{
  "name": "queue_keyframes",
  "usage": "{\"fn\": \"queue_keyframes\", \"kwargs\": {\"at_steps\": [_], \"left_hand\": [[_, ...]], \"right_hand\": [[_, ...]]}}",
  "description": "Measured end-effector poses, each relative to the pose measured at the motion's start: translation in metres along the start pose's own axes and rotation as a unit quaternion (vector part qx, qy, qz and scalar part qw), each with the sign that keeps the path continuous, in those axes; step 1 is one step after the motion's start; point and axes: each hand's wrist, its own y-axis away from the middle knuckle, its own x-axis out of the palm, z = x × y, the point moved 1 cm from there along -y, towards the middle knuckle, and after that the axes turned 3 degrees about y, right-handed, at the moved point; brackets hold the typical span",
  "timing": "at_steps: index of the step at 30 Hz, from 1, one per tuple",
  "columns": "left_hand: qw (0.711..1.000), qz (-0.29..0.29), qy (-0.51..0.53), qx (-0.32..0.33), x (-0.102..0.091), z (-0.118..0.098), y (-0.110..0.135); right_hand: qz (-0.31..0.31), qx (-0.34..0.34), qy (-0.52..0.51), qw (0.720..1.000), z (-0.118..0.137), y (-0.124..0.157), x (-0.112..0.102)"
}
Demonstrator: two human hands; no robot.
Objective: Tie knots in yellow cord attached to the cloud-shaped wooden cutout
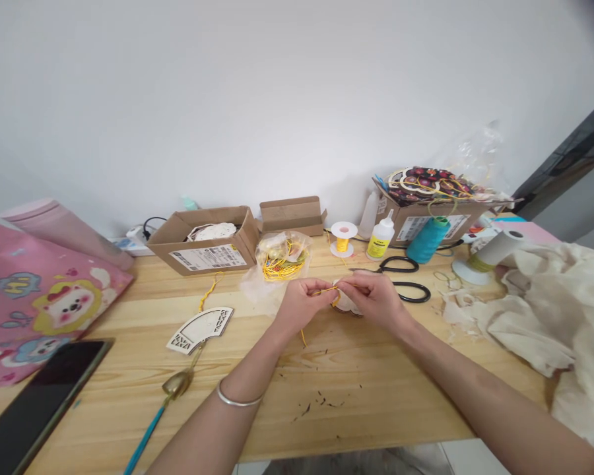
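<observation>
My left hand [303,305] is closed in a pinch on a yellow cord [303,338], whose loose end hangs down below the fingers. Close beside it, my right hand [373,297] pinches the same cord, and a short stretch of it runs between the fingertips. Under the right fingers lies a pale, scallop-edged wooden piece [346,302], mostly covered by that hand. Black-handled scissors [412,291] lie just beyond and to the right of my right hand. A spool of yellow cord [343,243] stands behind the hands.
On the left are a fan-shaped wooden piece [202,328], a spoon [151,425], a phone [44,402] and a pink bag [54,303]. Cardboard boxes [202,241], a bag of yellow cords [283,264], a glue bottle [380,237] and teal thread [428,239] stand behind. Cream cloth [569,316] covers the right.
</observation>
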Motion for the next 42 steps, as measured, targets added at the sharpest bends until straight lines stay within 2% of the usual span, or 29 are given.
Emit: {"fn": "queue_keyframes", "kwargs": {"at_steps": [5,8,20,26,38,42], "left_hand": [[0.999,0.026,0.030,-0.006,-0.0015,-0.0037,0.0016],[0.998,0.032,0.043,-0.011,-0.0013,-0.0053,0.0022],[0.992,0.037,0.110,-0.055,-0.0017,-0.0082,0.0045],[0.984,0.060,0.161,-0.036,-0.0045,-0.0070,0.0038],[0.989,0.045,0.138,-0.043,-0.0033,-0.0076,0.0027],[0.992,0.044,0.113,-0.034,-0.0040,-0.0076,0.0020]], "right_hand": [[0.029,0.097,-0.155,0.983,-0.0027,-0.0024,0.0002],[0.028,0.120,-0.194,0.973,-0.0004,-0.0027,-0.0008],[-0.004,0.074,-0.151,0.986,0.0037,-0.0006,-0.0026],[-0.011,0.058,-0.160,0.985,0.0054,-0.0006,-0.0047],[-0.047,-0.021,-0.115,0.992,0.0065,0.0015,-0.0061],[-0.052,-0.025,-0.094,0.994,0.0059,0.0004,-0.0059]]}}
